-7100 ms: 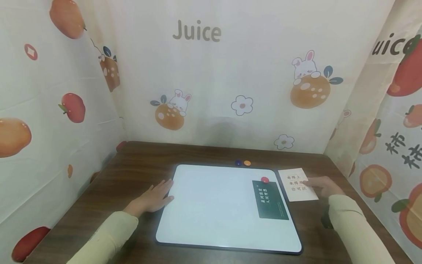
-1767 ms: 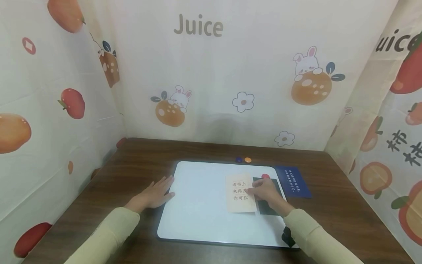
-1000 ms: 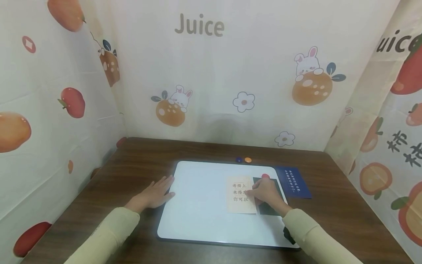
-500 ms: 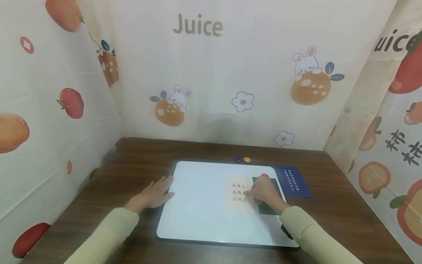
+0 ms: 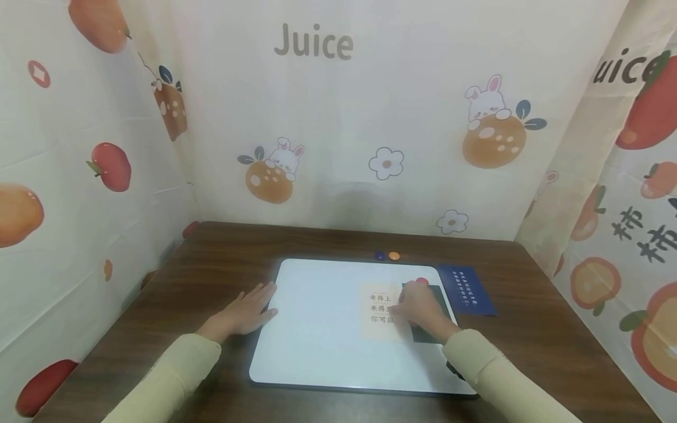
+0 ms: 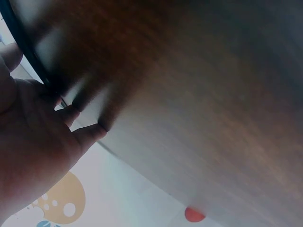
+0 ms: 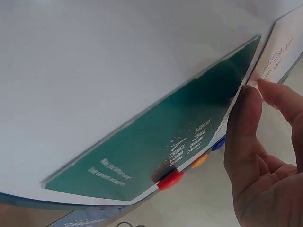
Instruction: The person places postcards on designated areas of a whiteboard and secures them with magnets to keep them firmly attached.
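Observation:
My right hand point(image 5: 423, 308) is over the whiteboard point(image 5: 312, 335), thumb and index finger pinching the right edge of a cream card point(image 5: 372, 332) with printed characters. That card lies on the board, its right edge beside a dark green card point(image 5: 426, 335). In the right wrist view the fingertips meet at the cream card point(image 7: 281, 47), close to the green card's edge. A red round magnet point(image 5: 422, 281) sits at the top of the green card, which my right hand partly covers. My left hand point(image 5: 240, 311) rests with fingers spread at the board's left edge.
A blue card point(image 5: 468, 291) with white writing lies on the wooden table point(image 5: 529, 352) right of the board. Behind the board's far edge are a dark blue magnet point(image 5: 380, 256) and an orange magnet point(image 5: 394, 256). Printed fabric point(image 5: 338, 117) encloses the table's back and sides.
The cream card has come from atop the blue card, right of the board, onto the board left of the green card, carried by my right hand. It then settled slightly lower. My left hand stayed put.

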Motion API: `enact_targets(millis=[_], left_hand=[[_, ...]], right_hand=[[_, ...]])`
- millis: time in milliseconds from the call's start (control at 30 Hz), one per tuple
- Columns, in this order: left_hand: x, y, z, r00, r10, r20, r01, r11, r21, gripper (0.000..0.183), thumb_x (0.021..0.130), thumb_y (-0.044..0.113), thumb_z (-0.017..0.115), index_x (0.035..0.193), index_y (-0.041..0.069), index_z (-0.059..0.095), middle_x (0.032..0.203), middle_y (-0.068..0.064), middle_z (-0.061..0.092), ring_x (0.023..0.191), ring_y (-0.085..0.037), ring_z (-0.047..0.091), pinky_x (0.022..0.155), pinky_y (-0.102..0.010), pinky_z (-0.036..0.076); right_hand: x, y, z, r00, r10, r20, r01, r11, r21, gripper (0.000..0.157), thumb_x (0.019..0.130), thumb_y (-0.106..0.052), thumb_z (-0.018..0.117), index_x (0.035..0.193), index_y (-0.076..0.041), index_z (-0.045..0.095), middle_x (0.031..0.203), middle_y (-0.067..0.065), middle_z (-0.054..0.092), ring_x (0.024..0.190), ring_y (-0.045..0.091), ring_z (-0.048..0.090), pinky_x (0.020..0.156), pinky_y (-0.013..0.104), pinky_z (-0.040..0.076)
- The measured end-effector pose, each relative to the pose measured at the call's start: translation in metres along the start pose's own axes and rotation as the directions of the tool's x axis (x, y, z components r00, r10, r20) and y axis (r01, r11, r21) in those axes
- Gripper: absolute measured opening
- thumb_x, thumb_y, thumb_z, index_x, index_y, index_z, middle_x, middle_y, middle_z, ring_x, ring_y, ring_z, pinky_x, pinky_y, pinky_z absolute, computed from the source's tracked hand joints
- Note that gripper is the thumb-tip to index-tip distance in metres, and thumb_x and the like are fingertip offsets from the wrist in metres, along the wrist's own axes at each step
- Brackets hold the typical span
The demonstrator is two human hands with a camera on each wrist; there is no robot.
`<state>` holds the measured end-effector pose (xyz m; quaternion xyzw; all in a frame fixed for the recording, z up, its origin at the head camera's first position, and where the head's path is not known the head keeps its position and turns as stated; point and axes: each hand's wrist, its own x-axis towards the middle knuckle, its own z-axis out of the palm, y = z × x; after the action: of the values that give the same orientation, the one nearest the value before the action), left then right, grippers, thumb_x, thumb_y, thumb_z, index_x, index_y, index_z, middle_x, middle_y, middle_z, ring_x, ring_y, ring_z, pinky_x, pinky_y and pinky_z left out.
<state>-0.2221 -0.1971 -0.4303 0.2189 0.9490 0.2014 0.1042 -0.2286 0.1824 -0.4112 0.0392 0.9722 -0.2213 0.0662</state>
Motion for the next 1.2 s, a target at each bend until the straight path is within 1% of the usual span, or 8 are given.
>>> enact_targets(millis=[133,233,367,533,633,767,933,1200], left_hand=[[0.000,-0.001,0.000,1.000,-0.013,0.001,0.013,1.000,-0.004,0.068,0.100,0.037,0.044,0.150,-0.002,0.020,0.156,-0.021,0.016,0.142,-0.042,0.008,0.108,-0.065,0.006],[0.001,-0.001,0.000,1.000,-0.024,0.005,0.024,1.000,-0.004,0.067,0.100,0.036,0.045,0.150,-0.001,0.020,0.156,-0.020,0.016,0.142,-0.041,0.008,0.108,-0.064,0.006],[0.003,-0.001,-0.001,1.000,-0.029,0.004,0.029,1.000,-0.002,0.066,0.101,0.036,0.045,0.150,-0.001,0.020,0.156,-0.019,0.016,0.142,-0.040,0.008,0.108,-0.064,0.006],[0.005,-0.001,0.000,1.000,-0.024,0.001,0.024,1.000,0.005,0.067,0.100,0.036,0.044,0.150,0.000,0.020,0.156,-0.019,0.016,0.142,-0.040,0.008,0.109,-0.064,0.007],[0.007,-0.001,0.001,1.000,-0.029,0.009,0.029,0.999,0.013,0.067,0.100,0.037,0.044,0.151,0.000,0.019,0.156,-0.018,0.015,0.143,-0.039,0.008,0.109,-0.063,0.007],[0.008,-0.004,0.004,0.999,-0.031,0.007,0.031,0.999,0.019,0.067,0.101,0.039,0.042,0.151,0.002,0.018,0.157,-0.016,0.014,0.143,-0.037,0.007,0.110,-0.062,0.006],[0.006,-0.004,0.004,1.000,-0.016,-0.002,0.016,1.000,0.018,0.068,0.100,0.040,0.042,0.151,0.001,0.019,0.156,-0.017,0.015,0.143,-0.038,0.008,0.109,-0.063,0.007],[0.002,-0.001,0.001,1.000,-0.029,0.002,0.029,0.999,0.025,0.067,0.100,0.037,0.045,0.151,0.001,0.020,0.156,-0.018,0.016,0.143,-0.039,0.009,0.109,-0.063,0.008]], right_hand=[[0.007,0.002,0.001,0.997,-0.057,-0.043,0.055,0.997,-0.046,0.029,0.077,-0.022,0.080,0.089,0.001,0.068,0.072,0.008,0.060,0.058,0.019,0.056,0.052,0.028,0.048],[0.014,0.004,-0.005,0.993,-0.092,-0.078,0.089,0.995,-0.041,0.028,0.077,-0.024,0.080,0.090,-0.001,0.069,0.078,0.007,0.063,0.063,0.019,0.056,0.058,0.031,0.051],[0.024,0.006,-0.018,0.988,-0.111,-0.109,0.114,0.993,0.018,0.028,0.080,-0.023,0.078,0.094,-0.001,0.069,0.088,0.010,0.066,0.074,0.023,0.059,0.070,0.039,0.054],[0.036,0.011,-0.031,0.988,-0.112,-0.110,0.121,0.989,0.082,0.030,0.082,-0.021,0.076,0.101,0.001,0.069,0.102,0.017,0.066,0.092,0.031,0.061,0.081,0.049,0.052],[0.044,0.015,-0.036,0.987,-0.123,-0.101,0.134,0.986,0.103,0.031,0.083,-0.018,0.074,0.105,0.003,0.068,0.106,0.019,0.065,0.096,0.034,0.062,0.083,0.049,0.051],[0.056,0.018,-0.043,0.988,-0.131,-0.087,0.141,0.982,0.127,0.033,0.084,-0.015,0.073,0.111,0.004,0.065,0.108,0.021,0.065,0.092,0.034,0.063,0.079,0.047,0.054],[0.069,0.019,-0.052,0.989,-0.124,-0.079,0.135,0.980,0.146,0.030,0.086,-0.013,0.071,0.110,0.003,0.064,0.104,0.019,0.065,0.089,0.032,0.063,0.079,0.046,0.054],[0.090,0.018,-0.053,0.996,-0.073,-0.055,0.083,0.973,0.214,0.033,0.088,-0.013,0.067,0.114,0.005,0.059,0.109,0.023,0.061,0.099,0.039,0.059,0.084,0.050,0.051]])
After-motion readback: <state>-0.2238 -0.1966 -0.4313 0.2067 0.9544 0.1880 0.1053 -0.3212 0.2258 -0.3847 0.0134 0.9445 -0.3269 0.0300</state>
